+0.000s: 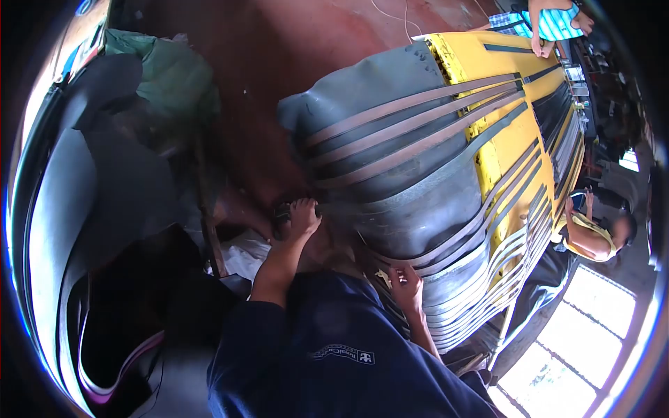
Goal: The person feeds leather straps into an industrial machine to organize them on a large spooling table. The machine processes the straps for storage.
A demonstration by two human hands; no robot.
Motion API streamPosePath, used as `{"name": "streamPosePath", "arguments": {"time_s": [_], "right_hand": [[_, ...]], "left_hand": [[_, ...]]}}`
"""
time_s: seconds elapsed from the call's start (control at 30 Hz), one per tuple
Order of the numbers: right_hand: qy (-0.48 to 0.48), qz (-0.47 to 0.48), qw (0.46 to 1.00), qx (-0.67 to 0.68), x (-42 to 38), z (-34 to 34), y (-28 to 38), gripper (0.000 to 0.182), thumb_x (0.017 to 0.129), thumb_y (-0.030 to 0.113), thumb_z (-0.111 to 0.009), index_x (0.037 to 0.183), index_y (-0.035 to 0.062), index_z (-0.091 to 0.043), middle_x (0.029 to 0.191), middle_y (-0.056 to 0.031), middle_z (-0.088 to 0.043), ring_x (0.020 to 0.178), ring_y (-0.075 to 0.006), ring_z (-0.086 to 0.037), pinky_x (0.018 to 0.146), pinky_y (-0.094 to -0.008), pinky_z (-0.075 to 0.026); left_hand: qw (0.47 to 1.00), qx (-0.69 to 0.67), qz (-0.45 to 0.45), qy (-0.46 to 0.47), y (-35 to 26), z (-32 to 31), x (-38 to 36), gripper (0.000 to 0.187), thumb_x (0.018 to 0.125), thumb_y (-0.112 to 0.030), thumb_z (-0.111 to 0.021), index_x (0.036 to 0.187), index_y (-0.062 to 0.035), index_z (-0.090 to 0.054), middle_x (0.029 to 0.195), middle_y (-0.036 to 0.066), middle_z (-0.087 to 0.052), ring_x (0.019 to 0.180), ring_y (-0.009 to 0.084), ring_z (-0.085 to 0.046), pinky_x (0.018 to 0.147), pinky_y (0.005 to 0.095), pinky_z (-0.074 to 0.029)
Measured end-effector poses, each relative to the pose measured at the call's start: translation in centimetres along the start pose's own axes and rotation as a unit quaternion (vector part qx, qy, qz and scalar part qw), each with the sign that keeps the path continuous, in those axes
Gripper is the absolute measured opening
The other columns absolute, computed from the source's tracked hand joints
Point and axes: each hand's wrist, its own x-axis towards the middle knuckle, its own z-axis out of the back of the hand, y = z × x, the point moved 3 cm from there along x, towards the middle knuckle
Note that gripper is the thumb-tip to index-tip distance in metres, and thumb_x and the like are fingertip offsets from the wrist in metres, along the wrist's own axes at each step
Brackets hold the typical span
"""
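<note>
My left hand (304, 217) is out in front of my bare leg, its fingers curled down. What lies under those fingers is dark and I cannot make it out. At the near edge of the yellow-topped table, my right hand (407, 285) has its fingers bent together against the ends of the hanging strips. A brown strip (411, 270) passes right at its fingertips; whether it is pinched is not clear. Long brown and black strips (404, 132) lie across a dark rubbery sheet (362, 90) draped over the table's end.
The table's yellow top (495, 63) runs away to the right. One person (557, 24) stands at its far side, another (592, 237) at the right. Large dark sheets (132, 167) and a green cloth bundle (174, 83) are at left. A bright window (578, 334) is lower right.
</note>
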Motion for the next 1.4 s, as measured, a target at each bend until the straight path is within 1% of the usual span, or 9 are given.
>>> {"name": "streamPosePath", "arguments": {"time_s": [0.23, 0.47, 0.67, 0.73, 0.8, 0.87, 1.0, 1.17, 1.4], "right_hand": [[-0.028, 0.004, 0.999, -0.020, -0.7, 1.4, -0.5, 0.010, 0.082, 0.006, -0.061, 0.090, -0.0007, -0.061, 0.079, -0.0124, -0.064, 0.067, -0.0203, -0.064, 0.061, -0.0308, -0.050], [-0.048, 0.009, 0.999, 0.018, -1.1, 2.2, -0.8, 0.010, 0.081, 0.005, -0.062, 0.090, -0.0002, -0.062, 0.080, -0.0120, -0.064, 0.069, -0.0200, -0.064, 0.060, -0.0302, -0.051], [-0.171, -0.005, 0.985, 0.009, -2.6, 4.5, -3.1, 0.013, 0.080, 0.011, -0.066, 0.086, 0.0002, -0.062, 0.075, -0.0125, -0.063, 0.067, -0.0197, -0.064, 0.060, -0.0308, -0.051], [-0.228, -0.050, 0.972, -0.013, -3.5, 5.5, -3.7, 0.012, 0.079, 0.012, -0.065, 0.086, 0.0019, -0.062, 0.076, -0.0126, -0.063, 0.068, -0.0231, -0.064, 0.060, -0.0321, -0.051], [-0.285, -0.086, 0.954, -0.023, -4.0, 6.3, -4.0, 0.013, 0.078, 0.015, -0.067, 0.082, 0.0032, -0.062, 0.076, -0.0132, -0.063, 0.067, -0.0267, -0.063, 0.061, -0.0341, -0.051], [-0.347, -0.101, 0.931, -0.048, -4.6, 6.2, -5.5, 0.017, 0.076, 0.016, -0.070, 0.081, 0.0028, -0.061, 0.071, -0.0114, -0.061, 0.062, -0.0242, -0.061, 0.058, -0.0332, -0.049], [-0.419, -0.171, 0.888, -0.078, -5.0, 6.0, -8.0, 0.033, 0.073, 0.025, -0.073, 0.091, 0.0037, -0.056, 0.071, -0.0095, -0.057, 0.064, -0.0252, -0.058, 0.059, -0.0368, -0.047], [-0.424, -0.227, 0.877, -0.016, -4.8, 5.3, -8.9, 0.041, 0.074, 0.028, -0.072, 0.098, 0.0028, -0.051, 0.090, -0.0143, -0.056, 0.078, -0.0306, -0.058, 0.069, -0.0403, -0.047], [-0.481, -0.240, 0.842, 0.036, -5.0, 4.3, -9.3, 0.058, 0.069, 0.010, -0.066, 0.120, -0.0010, -0.040, 0.106, -0.0241, -0.047, 0.098, -0.0395, -0.050, 0.084, -0.0430, -0.043]], "left_hand": [[0.998, -0.042, 0.001, -0.047, -0.4, -2.2, 1.0, 0.049, 0.072, -0.023, -0.068, 0.115, -0.0070, -0.050, 0.110, 0.014, -0.056, 0.106, 0.0296, -0.053, 0.093, 0.0450, -0.038], [0.997, -0.075, 0.013, 0.026, -2.3, -1.6, 1.2, 0.059, 0.073, -0.023, -0.068, 0.123, -0.0030, -0.046, 0.115, 0.018, -0.055, 0.105, 0.0364, -0.054, 0.089, 0.0444, -0.044], [0.996, -0.065, 0.028, 0.059, -4.8, 0.3, 0.9, 0.067, 0.072, -0.030, -0.071, 0.126, -0.0015, -0.044, 0.115, 0.021, -0.057, 0.100, 0.0355, -0.059, 0.088, 0.0423, -0.047], [0.979, 0.020, 0.066, 0.192, -5.0, 0.4, 0.8, 0.066, 0.072, -0.037, -0.070, 0.125, -0.0044, -0.050, 0.115, 0.020, -0.058, 0.102, 0.0332, -0.059, 0.089, 0.0409, -0.047], [0.921, 0.056, 0.052, 0.382, -6.5, 1.8, 0.6, 0.058, 0.071, -0.041, -0.068, 0.118, -0.0080, -0.058, 0.115, 0.017, -0.060, 0.104, 0.0320, -0.059, 0.090, 0.0395, -0.047], [0.901, 0.045, -0.004, 0.431, -9.7, 3.8, -0.8, 0.043, 0.071, -0.042, -0.069, 0.101, -0.0120, -0.069, 0.107, 0.012, -0.065, 0.102, 0.0292, -0.061, 0.089, 0.0379, -0.048], [0.871, -0.090, -0.126, 0.467, -18.6, 8.0, -3.4, 0.037, 0.078, -0.028, -0.071, 0.100, 0.0007, -0.066, 0.093, 0.019, -0.067, 0.084, 0.0236, -0.067, 0.076, 0.0318, -0.053], [0.850, -0.081, -0.210, 0.476, -25.9, 11.2, -4.9, 0.036, 0.078, -0.027, -0.069, 0.101, 0.0009, -0.065, 0.093, 0.018, -0.067, 0.088, 0.0258, -0.066, 0.079, 0.0327, -0.051], [0.832, -0.089, -0.264, 0.479, -28.1, 11.8, -6.7, 0.037, 0.080, -0.025, -0.067, 0.106, 0.0012, -0.062, 0.094, 0.018, -0.067, 0.089, 0.0244, -0.066, 0.080, 0.0332, -0.051]]}}
